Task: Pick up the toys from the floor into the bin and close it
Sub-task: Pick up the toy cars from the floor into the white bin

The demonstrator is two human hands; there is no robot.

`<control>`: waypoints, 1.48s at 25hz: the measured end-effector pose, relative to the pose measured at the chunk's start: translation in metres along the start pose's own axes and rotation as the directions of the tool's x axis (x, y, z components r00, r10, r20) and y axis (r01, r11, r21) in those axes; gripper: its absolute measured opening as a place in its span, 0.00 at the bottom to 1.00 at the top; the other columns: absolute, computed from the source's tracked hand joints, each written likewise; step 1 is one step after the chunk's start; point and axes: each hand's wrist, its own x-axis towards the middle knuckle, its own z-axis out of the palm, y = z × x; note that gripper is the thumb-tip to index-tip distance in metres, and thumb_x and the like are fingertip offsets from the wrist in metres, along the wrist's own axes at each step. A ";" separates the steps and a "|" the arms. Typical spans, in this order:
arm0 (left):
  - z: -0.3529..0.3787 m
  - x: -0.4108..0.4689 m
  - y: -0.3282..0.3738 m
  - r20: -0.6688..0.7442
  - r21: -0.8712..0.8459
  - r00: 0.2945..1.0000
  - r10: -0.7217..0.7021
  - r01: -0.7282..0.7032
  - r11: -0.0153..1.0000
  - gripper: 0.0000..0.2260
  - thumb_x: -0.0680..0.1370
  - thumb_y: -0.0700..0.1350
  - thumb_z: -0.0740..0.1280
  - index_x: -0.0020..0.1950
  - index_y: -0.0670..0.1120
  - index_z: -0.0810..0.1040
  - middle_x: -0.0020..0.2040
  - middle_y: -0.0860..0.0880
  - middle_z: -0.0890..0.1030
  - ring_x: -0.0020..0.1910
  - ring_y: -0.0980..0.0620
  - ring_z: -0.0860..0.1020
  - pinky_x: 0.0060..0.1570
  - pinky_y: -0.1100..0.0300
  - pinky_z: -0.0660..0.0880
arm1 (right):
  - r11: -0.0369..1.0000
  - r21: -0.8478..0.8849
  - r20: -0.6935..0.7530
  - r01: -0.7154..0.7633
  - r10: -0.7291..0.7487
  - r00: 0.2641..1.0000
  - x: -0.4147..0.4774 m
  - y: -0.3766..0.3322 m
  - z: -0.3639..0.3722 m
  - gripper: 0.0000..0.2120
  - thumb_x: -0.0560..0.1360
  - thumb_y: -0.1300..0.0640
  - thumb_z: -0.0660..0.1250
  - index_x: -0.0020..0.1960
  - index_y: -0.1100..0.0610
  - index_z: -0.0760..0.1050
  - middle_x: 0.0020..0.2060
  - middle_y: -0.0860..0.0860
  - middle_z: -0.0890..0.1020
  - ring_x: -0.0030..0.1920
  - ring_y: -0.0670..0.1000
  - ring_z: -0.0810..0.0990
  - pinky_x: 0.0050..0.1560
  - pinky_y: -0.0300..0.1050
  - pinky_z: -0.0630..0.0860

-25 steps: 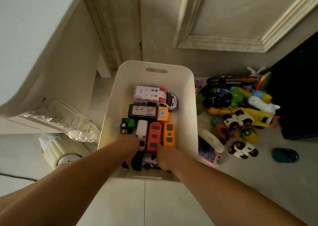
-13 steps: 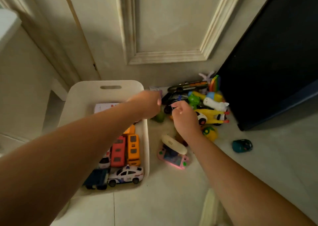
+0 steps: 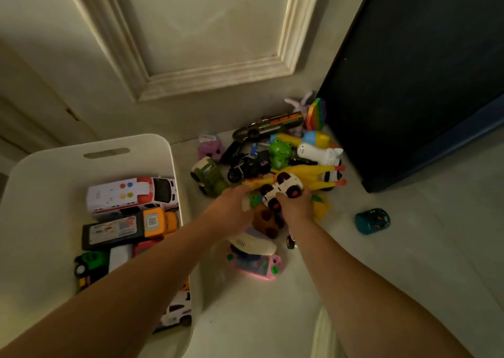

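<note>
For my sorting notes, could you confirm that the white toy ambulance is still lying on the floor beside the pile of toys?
Not quite: the head view shows the white toy ambulance inside the white bin, not on the floor. The pile of toys lies beside the bin.

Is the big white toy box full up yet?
Not full. The white plastic bin holds toy cars only along its bottom, with bare walls above them.

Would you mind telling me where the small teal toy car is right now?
In the head view the small teal toy car sits alone on the floor at the right, apart from the toy pile, just below the dark cabinet.
</note>
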 end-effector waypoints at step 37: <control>-0.145 -0.117 0.010 0.016 -0.991 0.975 -0.221 0.045 0.127 0.18 0.72 0.58 0.61 0.48 0.44 0.76 0.38 0.45 0.78 0.25 0.51 0.76 0.32 0.62 0.70 | 0.673 0.707 0.496 -0.217 -0.253 0.831 -0.191 -0.103 -0.010 0.06 0.80 0.53 0.63 0.50 0.54 0.76 0.51 0.56 0.82 0.54 0.54 0.80 0.55 0.50 0.76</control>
